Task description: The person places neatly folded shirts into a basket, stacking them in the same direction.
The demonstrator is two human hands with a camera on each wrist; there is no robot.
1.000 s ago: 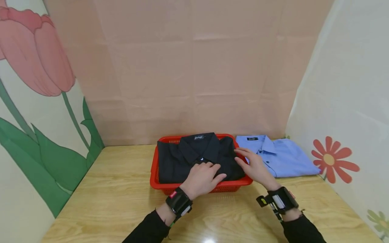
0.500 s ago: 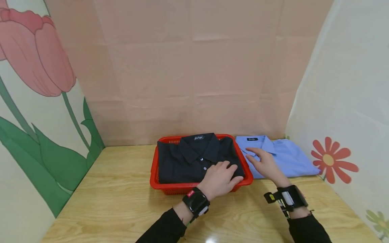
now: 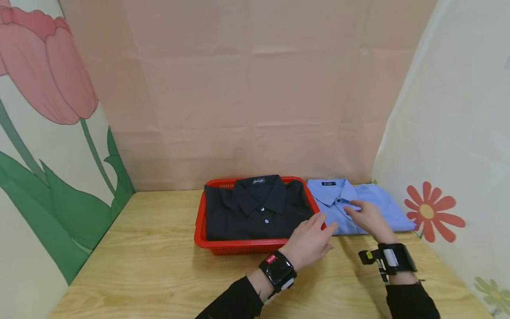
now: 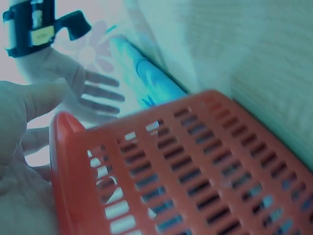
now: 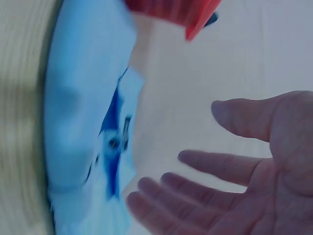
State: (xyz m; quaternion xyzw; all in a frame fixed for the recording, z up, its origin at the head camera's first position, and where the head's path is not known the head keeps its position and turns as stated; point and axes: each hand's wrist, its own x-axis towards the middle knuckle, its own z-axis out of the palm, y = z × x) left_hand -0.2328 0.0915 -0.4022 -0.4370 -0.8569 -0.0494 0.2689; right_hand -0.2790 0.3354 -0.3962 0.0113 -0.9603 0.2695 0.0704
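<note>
A folded black shirt lies collar up in a red plastic basket on the table. To the basket's right, a folded light blue shirt lies flat, partly behind the basket rim. My left hand is over the basket's front right corner, fingers loosely extended and holding nothing; whether it touches the rim I cannot tell. Above the blue shirt hovers my right hand, its fingers spread and apart from the cloth, as the right wrist view shows. The basket's slotted wall fills much of the left wrist view.
The wooden tabletop extends left of the basket and in front of it. A pinkish backdrop rises behind. Side panels carry a printed tulip at left and a red flower at right.
Both hands have moved right. The left has left the black shirt for the basket's front right corner; the right has gone from the basket's right edge to over the blue shirt.
</note>
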